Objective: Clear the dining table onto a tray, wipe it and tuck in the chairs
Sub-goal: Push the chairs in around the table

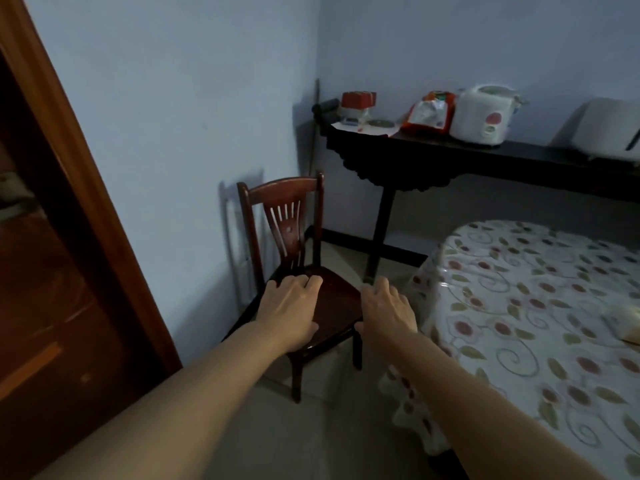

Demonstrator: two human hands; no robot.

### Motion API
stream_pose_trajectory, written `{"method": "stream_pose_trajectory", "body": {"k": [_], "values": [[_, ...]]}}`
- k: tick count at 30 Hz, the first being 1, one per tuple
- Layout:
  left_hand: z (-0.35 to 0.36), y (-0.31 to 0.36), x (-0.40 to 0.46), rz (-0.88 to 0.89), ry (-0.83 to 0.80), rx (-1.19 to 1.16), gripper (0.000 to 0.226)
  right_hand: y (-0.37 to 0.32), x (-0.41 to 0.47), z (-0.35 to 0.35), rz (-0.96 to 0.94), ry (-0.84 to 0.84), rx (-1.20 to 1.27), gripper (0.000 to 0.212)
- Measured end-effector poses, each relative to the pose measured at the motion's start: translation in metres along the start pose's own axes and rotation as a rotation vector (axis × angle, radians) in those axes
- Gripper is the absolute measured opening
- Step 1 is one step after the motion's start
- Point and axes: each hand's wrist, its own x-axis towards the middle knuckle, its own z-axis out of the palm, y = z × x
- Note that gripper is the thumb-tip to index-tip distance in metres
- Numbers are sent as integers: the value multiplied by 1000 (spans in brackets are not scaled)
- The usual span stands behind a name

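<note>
Dark polished wood is met nearest: the seat of a small chair (325, 306), on which both hands are laid. The left hand (289, 306) is spread flat on the seat's near-left part, fingers apart, nothing clamped. The right hand (388, 308) is set at the seat's right edge, fingers loosely open; whether the thumb is hooked under the rim cannot be told. The chair is stood against the wall, turned toward the camera, just beside the dining table (540, 306) but not tucked under it. It is judged rigid and fairly light, its glossy seat likely slippery under flat palms, so a hold on the seat's side rails or the top of the backrest would be surer. Farther back, a dark side table (450, 150) is seen carrying a rice cooker (483, 116).
</note>
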Motion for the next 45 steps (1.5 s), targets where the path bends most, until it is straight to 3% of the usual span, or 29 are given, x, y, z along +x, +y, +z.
{"method": "stream_pose_trajectory", "body": {"k": [7,16,23,34,41,45], "values": [[11,-106,87,-1,12,-34,73,-67,124,9,-60,25,-2,49],[21,-229,227,149,-12,-32,72,-134,259,23,108,49,69,54],[48,-263,325,233,-67,-45,73,-142,354,39,203,7,115,53],[65,-325,467,106,-36,-36,60,-134,519,62,143,-23,211,51],[81,-380,537,64,-137,-1,60,-160,601,92,169,-45,291,58],[94,-397,572,88,-201,22,49,-169,644,105,258,-17,329,62]]}}
